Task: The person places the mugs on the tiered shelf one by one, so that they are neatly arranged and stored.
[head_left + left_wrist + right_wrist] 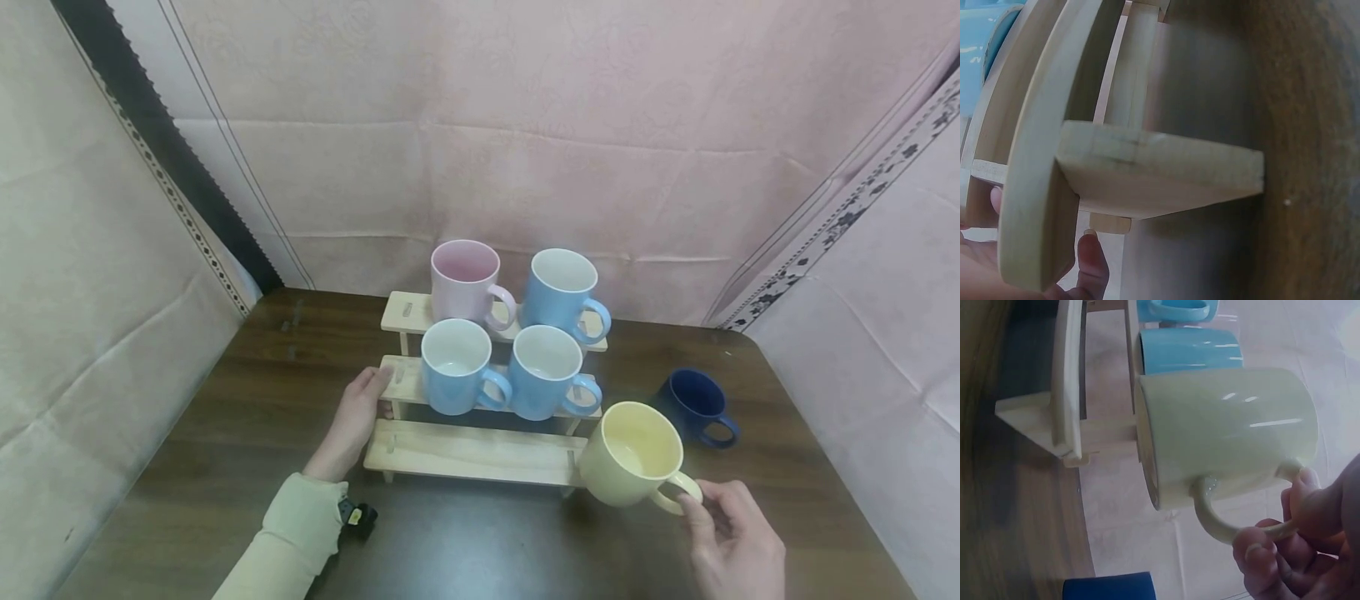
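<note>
My right hand [738, 537] pinches the handle of a pale yellow mug [611, 475]. The mug is held upright, overlapping the right end of the lowest step in the head view; the right wrist view shows its base raised above that step. With my left hand [354, 425] I grip the left end of the middle step of a three-step wooden rack [480, 452]. Two light blue mugs [450, 382] stand on that middle step. Above them, a pink mug [453, 292] and another light blue mug [551, 302] occupy the top step. The lowest step is bare.
A dark blue mug [677, 417] stands on the brown wooden table [225, 467], to the right of the rack. Pale cloth [450, 183] hangs behind the table and along both sides.
</note>
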The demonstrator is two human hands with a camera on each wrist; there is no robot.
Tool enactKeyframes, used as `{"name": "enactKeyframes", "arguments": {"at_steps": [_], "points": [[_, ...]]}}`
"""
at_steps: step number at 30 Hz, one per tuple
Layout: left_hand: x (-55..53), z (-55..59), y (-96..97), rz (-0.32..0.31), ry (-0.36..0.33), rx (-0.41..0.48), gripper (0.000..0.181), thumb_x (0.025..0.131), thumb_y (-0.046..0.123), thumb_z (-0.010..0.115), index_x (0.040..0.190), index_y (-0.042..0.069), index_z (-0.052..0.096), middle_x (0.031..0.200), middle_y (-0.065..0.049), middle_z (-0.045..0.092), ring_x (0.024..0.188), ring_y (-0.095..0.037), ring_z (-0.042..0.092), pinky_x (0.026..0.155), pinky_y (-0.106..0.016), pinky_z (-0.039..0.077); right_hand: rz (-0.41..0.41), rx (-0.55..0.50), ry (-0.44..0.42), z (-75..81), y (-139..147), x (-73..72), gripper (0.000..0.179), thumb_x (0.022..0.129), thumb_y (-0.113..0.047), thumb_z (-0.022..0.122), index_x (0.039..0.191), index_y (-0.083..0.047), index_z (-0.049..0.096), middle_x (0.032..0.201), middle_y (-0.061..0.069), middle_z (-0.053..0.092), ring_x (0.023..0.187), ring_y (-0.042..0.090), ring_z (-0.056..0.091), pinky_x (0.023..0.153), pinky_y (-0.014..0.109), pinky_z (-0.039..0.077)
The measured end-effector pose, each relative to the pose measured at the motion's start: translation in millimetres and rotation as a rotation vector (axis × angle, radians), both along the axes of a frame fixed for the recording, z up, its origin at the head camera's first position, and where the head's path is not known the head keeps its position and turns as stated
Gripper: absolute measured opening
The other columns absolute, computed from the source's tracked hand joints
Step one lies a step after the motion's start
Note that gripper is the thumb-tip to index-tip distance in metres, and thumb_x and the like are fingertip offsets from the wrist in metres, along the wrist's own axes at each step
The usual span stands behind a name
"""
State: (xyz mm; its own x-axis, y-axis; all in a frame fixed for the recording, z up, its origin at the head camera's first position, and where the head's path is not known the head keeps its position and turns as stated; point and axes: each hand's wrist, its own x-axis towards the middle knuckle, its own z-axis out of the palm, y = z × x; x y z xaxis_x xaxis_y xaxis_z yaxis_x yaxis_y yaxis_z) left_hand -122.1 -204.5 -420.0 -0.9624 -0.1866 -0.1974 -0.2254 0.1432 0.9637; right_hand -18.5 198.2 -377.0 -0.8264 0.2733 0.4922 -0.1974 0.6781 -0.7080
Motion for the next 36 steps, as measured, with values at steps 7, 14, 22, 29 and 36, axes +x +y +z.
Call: {"name": "enactKeyframes", "arguments": {"at_steps": [7, 14, 22, 29, 36], "points": [[0.1, 1.2, -0.4, 0.000, 0.010, 0.003, 0.045, 0.105, 0.044, 0.035, 0.112, 0.003, 0.052, 0.090, -0.008, 0.050, 0.087, -0.024, 0.047, 0.079, -0.035, 0.034, 0.133, -0.005, 0.083, -2.6, -5, 3.3, 0.028, 0.068, 0.024, 0.073, 0.086, 0.002, 0.069, 0.080, -0.005, 0.060, 0.069, -0.008, 0.058, 0.063, 0.008, 0.046], [0.3, 0.6, -1.0, 0.001, 0.001, -0.004, 0.046, 0.104, 0.045, 0.035, 0.113, 0.003, 0.052, 0.092, -0.009, 0.051, 0.088, -0.024, 0.047, 0.079, -0.035, 0.035, 0.294, 0.055, 0.135, -8.5, -16, -0.5, 0.032, 0.066, 0.024, 0.073, 0.087, 0.000, 0.067, 0.082, -0.003, 0.058, 0.069, -0.005, 0.056, 0.065, 0.009, 0.046], [0.3, -1.4, -0.6, 0.004, 0.004, -0.006, 0.046, 0.104, 0.045, 0.035, 0.114, 0.003, 0.052, 0.093, -0.009, 0.052, 0.088, -0.024, 0.047, 0.079, -0.035, 0.035, 0.431, 0.041, 0.152, -11.5, -38, -8.7, 0.032, 0.069, 0.020, 0.074, 0.088, -0.004, 0.067, 0.083, -0.004, 0.056, 0.073, 0.000, 0.053, 0.065, 0.011, 0.045], [0.8, -1.6, 0.0, 0.004, -0.011, -0.003, 0.046, 0.104, 0.046, 0.035, 0.112, 0.004, 0.052, 0.092, -0.008, 0.050, 0.086, -0.024, 0.047, 0.077, -0.035, 0.035, 0.528, -0.001, 0.153, -16.3, -63, -16.0, 0.031, 0.072, 0.017, 0.074, 0.090, -0.009, 0.067, 0.084, -0.003, 0.056, 0.072, 0.005, 0.056, 0.064, 0.014, 0.047], [1.1, -0.1, 0.5, 0.007, -0.004, -0.004, 0.046, 0.105, 0.045, 0.035, 0.114, 0.003, 0.052, 0.096, -0.010, 0.052, 0.090, -0.025, 0.047, 0.079, -0.035, 0.035, 0.612, -0.034, 0.207, -22.5, -86, -24.6, 0.030, 0.070, 0.016, 0.076, 0.088, -0.006, 0.066, 0.082, 0.003, 0.057, 0.071, 0.011, 0.055, 0.065, 0.015, 0.046]]}}
